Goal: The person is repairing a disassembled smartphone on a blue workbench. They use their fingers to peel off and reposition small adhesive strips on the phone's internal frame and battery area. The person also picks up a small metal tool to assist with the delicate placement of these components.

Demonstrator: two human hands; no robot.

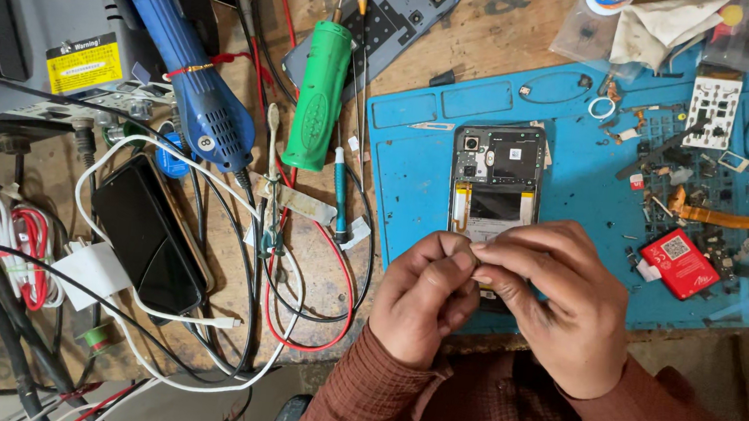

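Observation:
My left hand and my right hand meet fingertip to fingertip over the near end of an opened phone that lies back-up on a blue work mat. The phone's back cover is off and its circuit board and battery bay show. The thumbs and forefingers of both hands pinch together around something very small, which the fingers hide. The phone's lower end is covered by my hands.
A green cylindrical tool, a blue hot-air gun, a teal screwdriver, a black phone and tangled red, white and black cables lie at left. Small parts, a red card and a grey phone cover lie around the mat.

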